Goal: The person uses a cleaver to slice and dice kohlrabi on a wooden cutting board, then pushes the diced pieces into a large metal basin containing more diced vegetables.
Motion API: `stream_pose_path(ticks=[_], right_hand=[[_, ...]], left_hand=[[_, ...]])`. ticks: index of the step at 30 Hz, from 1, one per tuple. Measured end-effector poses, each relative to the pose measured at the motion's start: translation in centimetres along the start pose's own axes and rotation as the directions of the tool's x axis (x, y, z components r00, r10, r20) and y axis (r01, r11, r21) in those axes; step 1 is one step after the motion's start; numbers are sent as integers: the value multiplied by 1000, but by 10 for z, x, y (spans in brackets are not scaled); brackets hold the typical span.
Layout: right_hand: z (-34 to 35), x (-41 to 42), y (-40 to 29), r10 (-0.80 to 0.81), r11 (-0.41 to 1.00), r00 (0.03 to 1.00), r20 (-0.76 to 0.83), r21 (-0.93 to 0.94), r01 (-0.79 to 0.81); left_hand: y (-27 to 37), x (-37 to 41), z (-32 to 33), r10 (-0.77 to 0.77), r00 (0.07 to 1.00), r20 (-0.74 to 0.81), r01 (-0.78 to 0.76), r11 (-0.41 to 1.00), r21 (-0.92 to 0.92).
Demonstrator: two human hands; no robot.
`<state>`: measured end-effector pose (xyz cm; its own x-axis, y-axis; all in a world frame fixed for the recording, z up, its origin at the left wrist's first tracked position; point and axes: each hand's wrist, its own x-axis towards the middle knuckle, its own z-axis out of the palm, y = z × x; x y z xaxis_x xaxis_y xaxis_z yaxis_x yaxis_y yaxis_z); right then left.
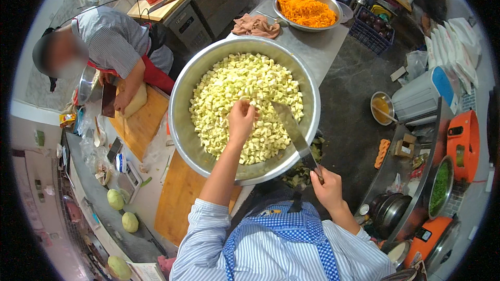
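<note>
A wide stainless steel bowl (180,125) in front of me holds a heap of pale green vegetable cubes (234,82). My left hand (241,119) is over the middle of the heap with its fingers curled down at the cubes. A pale piece shows by its fingertips, but whether they grip it is hidden. In my right hand (328,187), at the bowl's lower right, is the handle of a kitchen knife (291,128). Its broad blade slants across the rim, the tip over the cubes.
A wooden cutting board (181,199) lies partly under the bowl. At left, a co-worker (113,43) holds a cleaver (109,99) beside a large pale block on another board (146,125). Beyond the bowl are a brown cloth (256,26) and a bowl of shredded orange vegetable (306,9).
</note>
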<state>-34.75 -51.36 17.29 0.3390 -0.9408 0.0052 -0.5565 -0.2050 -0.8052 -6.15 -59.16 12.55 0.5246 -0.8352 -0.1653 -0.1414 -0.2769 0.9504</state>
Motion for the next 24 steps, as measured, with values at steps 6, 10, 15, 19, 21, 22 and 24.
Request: stream_pose_path(ticks=[6, 10, 15, 19, 21, 22, 24], right_hand=[[4, 12, -11, -159, 987, 986, 55, -6, 160], [9, 12, -2, -218, 968, 966, 140, -97, 233], [10, 10, -4, -245, 949, 957, 157, -161, 269], [16, 11, -3, -266, 935, 950, 166, -194, 296], [17, 11, -3, -272, 938, 949, 158, -174, 298], [18, 11, -2, -270, 941, 951, 153, -166, 294], [19, 10, -2, -263, 946, 953, 150, -153, 285]], left_hand=[[15, -39, -21, -141, 967, 214, 186, 959, -212], [25, -55, -25, -143, 956, 255, 206, 948, -241], [40, -66, -29, -170, 972, 162, 194, 970, -145], [42, -75, -30, -152, 975, 161, 179, 969, -172], [34, -76, -31, -147, 974, 174, 188, 950, -250], [34, -76, -32, -181, 963, 198, 233, 930, -283], [38, -77, -36, -245, 937, 248, 322, 882, -343]])
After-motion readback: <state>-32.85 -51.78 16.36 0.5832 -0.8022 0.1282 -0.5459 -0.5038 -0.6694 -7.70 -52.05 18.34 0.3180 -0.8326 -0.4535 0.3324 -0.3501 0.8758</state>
